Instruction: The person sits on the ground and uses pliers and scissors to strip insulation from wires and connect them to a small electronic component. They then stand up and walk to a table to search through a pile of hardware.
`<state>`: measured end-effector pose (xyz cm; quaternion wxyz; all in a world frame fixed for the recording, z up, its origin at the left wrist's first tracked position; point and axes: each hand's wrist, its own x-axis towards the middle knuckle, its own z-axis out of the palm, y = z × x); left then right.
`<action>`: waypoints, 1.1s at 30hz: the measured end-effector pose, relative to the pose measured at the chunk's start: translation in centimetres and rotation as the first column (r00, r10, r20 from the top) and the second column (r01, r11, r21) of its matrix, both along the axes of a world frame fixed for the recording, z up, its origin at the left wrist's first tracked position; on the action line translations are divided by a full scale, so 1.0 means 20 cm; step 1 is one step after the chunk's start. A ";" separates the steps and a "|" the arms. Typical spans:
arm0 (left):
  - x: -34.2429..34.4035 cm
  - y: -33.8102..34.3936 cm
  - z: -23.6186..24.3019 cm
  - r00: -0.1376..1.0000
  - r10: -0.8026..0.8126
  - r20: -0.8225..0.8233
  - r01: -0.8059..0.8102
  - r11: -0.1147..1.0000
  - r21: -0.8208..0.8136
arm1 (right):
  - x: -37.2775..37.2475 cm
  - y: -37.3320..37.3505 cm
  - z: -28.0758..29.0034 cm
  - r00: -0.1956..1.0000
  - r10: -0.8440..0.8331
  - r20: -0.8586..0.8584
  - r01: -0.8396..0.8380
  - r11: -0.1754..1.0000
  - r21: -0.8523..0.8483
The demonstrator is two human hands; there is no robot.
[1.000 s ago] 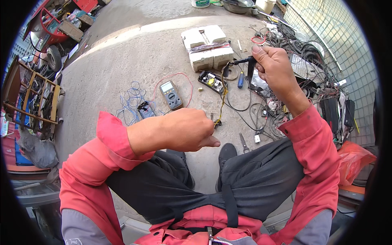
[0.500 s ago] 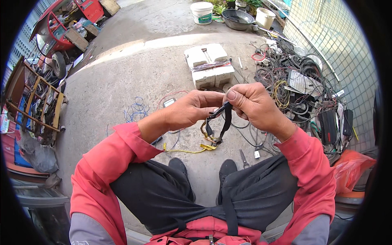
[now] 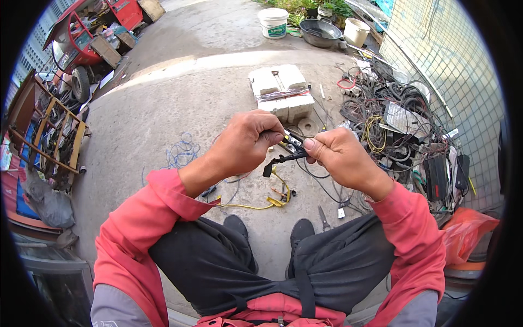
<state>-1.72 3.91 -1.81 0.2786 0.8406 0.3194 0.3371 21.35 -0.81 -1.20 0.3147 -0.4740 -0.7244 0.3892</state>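
My left hand [image 3: 248, 140] is closed in a pinch on one end of a black tape-like strip [image 3: 290, 157]. My right hand [image 3: 342, 161], a little lower and to the right, pinches the same strip between thumb and forefinger. Between the hands it forks, with a ragged tail hanging toward the left. What each fingertip presses on is partly hidden. Below the hands, a yellow wire [image 3: 256, 207] with a yellow wrapped piece [image 3: 276, 201] lies on the concrete. Scissors [image 3: 324, 219] and a small white plug-like block [image 3: 341, 213] rest by my right foot.
A white foam block [image 3: 280, 90] stands ahead, with a round grey disc [image 3: 308, 127] near it. Tangled cables [image 3: 403, 103] heap along the mesh fence at right. Blue wire [image 3: 182, 152] lies left. A bucket [image 3: 273, 24] and black basin [image 3: 319, 34] stand far off.
The black strip has come away from the yellow wrapped piece, which now lies lower on the ground. My left hand has curled into a tighter pinch; my right hand has dropped slightly.
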 end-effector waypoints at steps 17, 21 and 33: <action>0.04 -0.15 0.08 0.906 -0.102 -0.410 0.342 0.749 0.568 | 0.11 0.10 0.01 0.819 -0.427 -0.384 0.172 0.820 -0.546; 0.03 -0.16 0.03 0.883 -0.114 -0.455 0.344 0.817 0.463 | 0.08 0.10 0.01 0.837 -0.371 -0.402 0.152 0.864 -0.480; 0.00 -0.14 0.12 0.998 0.069 0.002 -0.069 0.994 0.081 | 0.11 0.09 -0.02 0.989 -0.133 -0.063 0.132 0.991 -0.017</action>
